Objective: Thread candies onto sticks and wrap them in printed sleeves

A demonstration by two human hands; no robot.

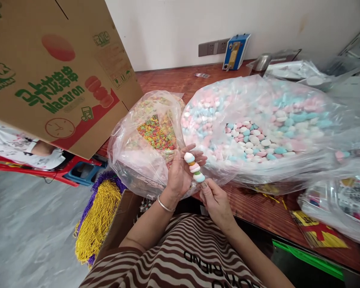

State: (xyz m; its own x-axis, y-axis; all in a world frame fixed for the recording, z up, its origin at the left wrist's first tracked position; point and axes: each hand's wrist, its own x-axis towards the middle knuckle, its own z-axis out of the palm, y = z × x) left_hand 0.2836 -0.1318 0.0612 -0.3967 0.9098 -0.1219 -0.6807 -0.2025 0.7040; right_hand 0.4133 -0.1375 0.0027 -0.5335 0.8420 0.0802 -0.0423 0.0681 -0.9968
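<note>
A short stack of pastel candies [195,168] in white, pink and blue, with small orange and green pieces between them, slants across in front of me. My right hand [217,202] pinches its lower end between thumb and fingers. Just behind the stack, my left hand [179,178] is turned palm up with its fingers spread; whether it touches the candies I cannot tell. Beyond it lies a clear bag of small coloured rings [157,134], torn open at the top. To the right spreads a larger plastic bag of pink, white and blue candies [255,140], also with a hole.
A large cardboard box [63,76] stands on the left, with a person's patterned sleeve [15,146] behind it. Gold bead strands [100,220] hang at lower left. Along the back are a blue device [236,52] and a metal cup [261,62]. Plastic packets [339,204] lie at right.
</note>
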